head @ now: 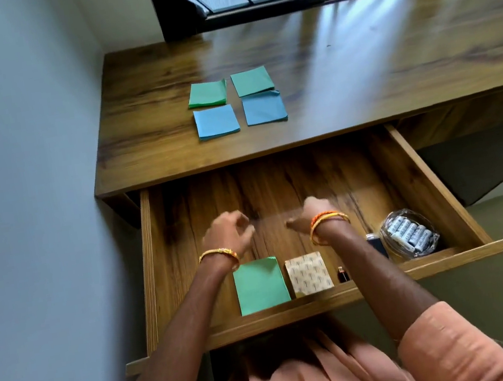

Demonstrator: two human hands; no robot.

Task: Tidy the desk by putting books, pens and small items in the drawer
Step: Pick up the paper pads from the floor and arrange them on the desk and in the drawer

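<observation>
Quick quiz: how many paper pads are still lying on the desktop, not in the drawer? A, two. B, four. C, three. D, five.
B: two green pads and two blue pads lie in a square on the desk, while one more green pad sits in the open drawer.

Four paper pads [236, 102] lie squared on the desk [357, 76]; one green pad [260, 285] in the open drawer [275, 186].
</observation>
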